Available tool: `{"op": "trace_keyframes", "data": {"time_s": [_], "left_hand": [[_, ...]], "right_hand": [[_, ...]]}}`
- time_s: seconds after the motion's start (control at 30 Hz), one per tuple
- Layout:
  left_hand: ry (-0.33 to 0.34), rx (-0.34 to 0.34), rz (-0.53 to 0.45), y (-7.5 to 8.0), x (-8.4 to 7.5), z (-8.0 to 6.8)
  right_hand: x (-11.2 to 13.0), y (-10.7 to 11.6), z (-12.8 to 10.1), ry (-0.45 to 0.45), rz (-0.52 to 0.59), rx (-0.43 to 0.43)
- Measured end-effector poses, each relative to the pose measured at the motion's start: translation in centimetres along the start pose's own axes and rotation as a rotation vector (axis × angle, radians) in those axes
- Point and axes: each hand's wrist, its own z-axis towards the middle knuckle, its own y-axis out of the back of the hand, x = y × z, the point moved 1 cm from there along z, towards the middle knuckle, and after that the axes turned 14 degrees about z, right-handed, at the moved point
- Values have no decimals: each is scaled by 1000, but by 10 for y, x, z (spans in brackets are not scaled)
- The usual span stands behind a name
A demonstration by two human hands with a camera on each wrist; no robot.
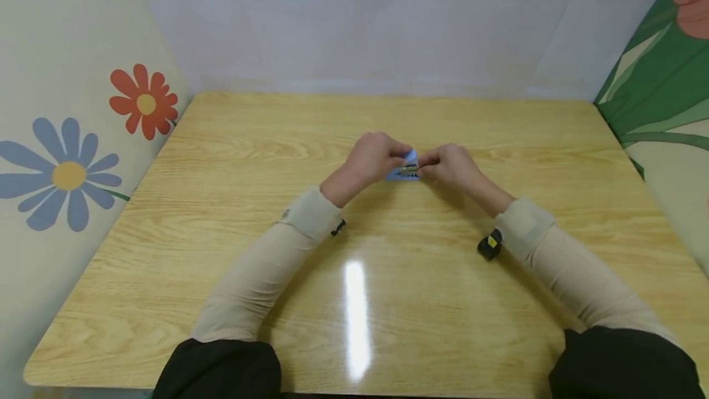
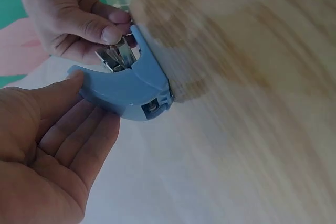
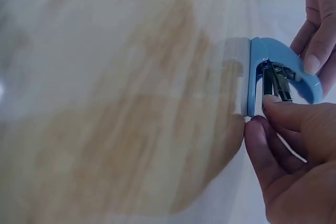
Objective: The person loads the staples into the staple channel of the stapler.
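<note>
A small blue stapler (image 1: 408, 168) stands with one edge on the wooden table (image 1: 388, 300) near its middle, between both hands. My left hand (image 1: 373, 156) holds its blue cover, with the thumb on the cover's tip (image 2: 76, 77) and the fingers under it. My right hand (image 1: 451, 165) pinches the shiny metal magazine (image 2: 118, 56) inside the swung-apart stapler. In the right wrist view the stapler (image 3: 278, 56) shows its metal part (image 3: 275, 82) under my right fingertips (image 3: 273, 103), and a left finger (image 3: 312, 59) lies on the cover.
Panels with painted flowers (image 1: 144, 102) close in the table's left and right sides, and a pale wall stands behind. Small black wrist devices (image 1: 490, 245) hang under both sleeves. Glare (image 1: 357, 319) streaks the table's near part.
</note>
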Motion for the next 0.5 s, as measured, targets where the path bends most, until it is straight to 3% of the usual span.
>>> {"op": "trace_keyframes", "data": {"time_s": [0.23,0.5], "left_hand": [[-78,-44,147,-6,-9,-2],[-128,-95,241,-10,-15,3]], "right_hand": [[-3,-3,1,10,-3,45],[-2,-4,0,35,-29,16]]}}
